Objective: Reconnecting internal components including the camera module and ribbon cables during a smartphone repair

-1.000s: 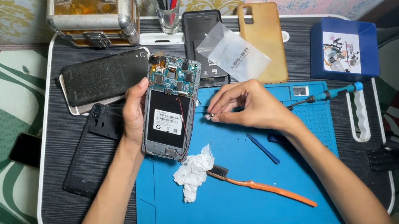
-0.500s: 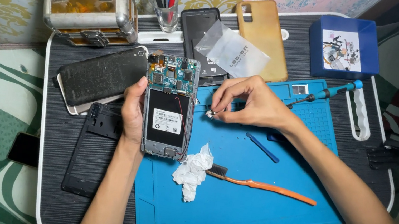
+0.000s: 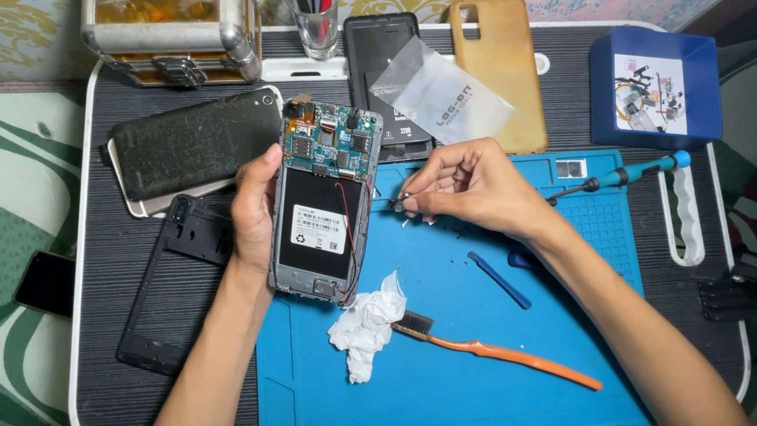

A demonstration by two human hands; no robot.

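My left hand point(image 3: 255, 209) grips the left edge of an opened phone point(image 3: 321, 202), back cover off, circuit board and black battery showing, lying at the left edge of the blue work mat point(image 3: 460, 398). My right hand point(image 3: 469, 185) hovers just right of the phone, fingertips pinched on a small metal part or tool tip too tiny to name. A blue-handled screwdriver point(image 3: 619, 176) lies behind that hand.
On the mat lie crumpled white tissue point(image 3: 365, 323), an orange toothbrush point(image 3: 503, 352) and a blue pry stick point(image 3: 499, 279). Behind are a metal case point(image 3: 172, 13), a glass of tools point(image 3: 313, 18), phone covers point(image 3: 498, 65), a blue box point(image 3: 656, 90), a dark phone back point(image 3: 192, 145).
My right hand has shifted slightly and keeps pinching the small piece beside the phone. The left hand and the phone have stayed put.
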